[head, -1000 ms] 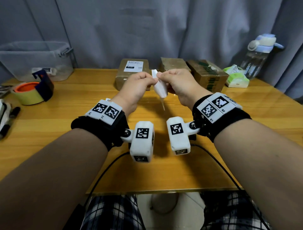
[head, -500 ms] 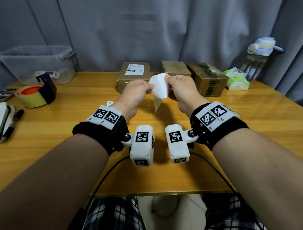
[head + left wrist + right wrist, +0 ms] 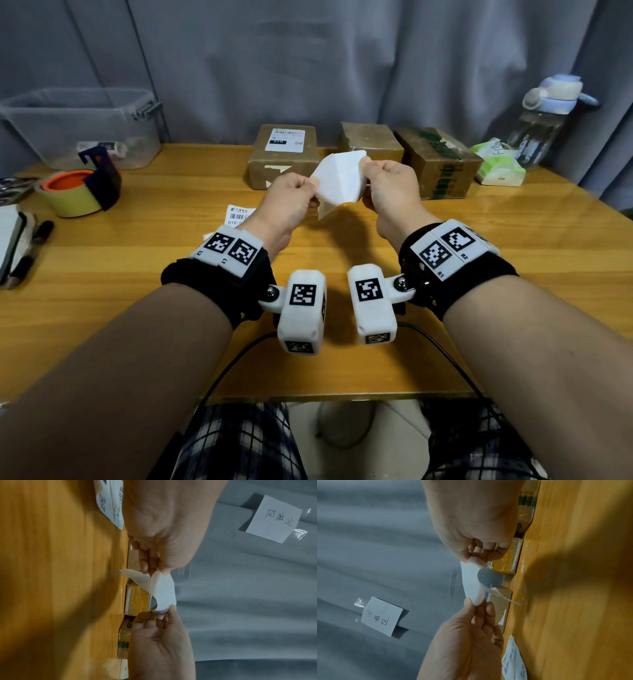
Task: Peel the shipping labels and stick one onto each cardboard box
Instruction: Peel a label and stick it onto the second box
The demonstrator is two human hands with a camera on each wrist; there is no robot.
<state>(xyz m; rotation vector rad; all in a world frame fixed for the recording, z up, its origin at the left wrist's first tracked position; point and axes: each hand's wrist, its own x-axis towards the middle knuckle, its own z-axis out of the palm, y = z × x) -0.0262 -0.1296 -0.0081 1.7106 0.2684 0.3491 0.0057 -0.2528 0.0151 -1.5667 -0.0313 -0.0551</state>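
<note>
I hold a white shipping label (image 3: 339, 178) in the air over the table, stretched between both hands. My left hand (image 3: 313, 186) pinches its left edge and my right hand (image 3: 364, 171) pinches its right corner. In the left wrist view the label (image 3: 164, 591) curves between the two pinches, and a thin backing flap (image 3: 135, 576) hangs off it toward the table. Behind stand three cardboard boxes: the left box (image 3: 274, 171) bears a label on top, while the middle box (image 3: 371, 140) and the right box (image 3: 442, 164) have bare tops. A second printed label (image 3: 241, 214) lies flat near my left wrist.
A tape roll in a dispenser (image 3: 73, 192) and a clear plastic bin (image 3: 82, 126) stand at the back left, with markers (image 3: 30, 246) at the left edge. A tissue pack (image 3: 496, 164) and a water bottle (image 3: 541, 120) stand at the back right. A grey curtain hangs behind.
My hands have drawn apart and the white sheet, first a narrow folded strip between them, has spread out wide. The backing flap has come away below it.
</note>
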